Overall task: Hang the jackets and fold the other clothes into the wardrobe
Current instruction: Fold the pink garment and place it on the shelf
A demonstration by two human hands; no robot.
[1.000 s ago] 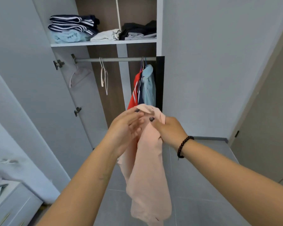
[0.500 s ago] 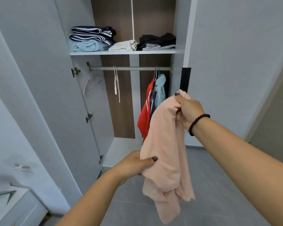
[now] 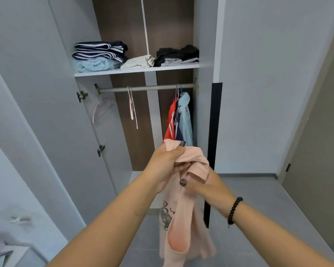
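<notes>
Pink top (image 3: 183,214) hangs in mid-air in front of the open wardrobe (image 3: 204,112), gathered at its upper edge between both hands and trailing loosely toward the floor, a printed figure showing partway down its front. Left hand (image 3: 167,163) curls round the bunched upper hem, thumb pressed over the cloth, seemingly to carry the weight; right hand (image 3: 204,186) sits just below and to the right, fingers closed on a fold of the same fabric, probably working it straight for folding. Being a light top and not a jacket, it likely belongs on the shelf (image 3: 137,71) rather than the rail (image 3: 147,88). That shelf, far and high, already bears a striped navy stack (image 3: 100,53) over a pale blue piece, a cream item (image 3: 138,62) in the middle and dark clothes (image 3: 178,54) on the right. Below it, three jackets (image 3: 179,120), red, navy and light blue, hang bunched at the rail's right end, while two bare hangers (image 3: 102,108) hang toward the left. A beaded bracelet (image 3: 234,211) circles the right wrist.
</notes>
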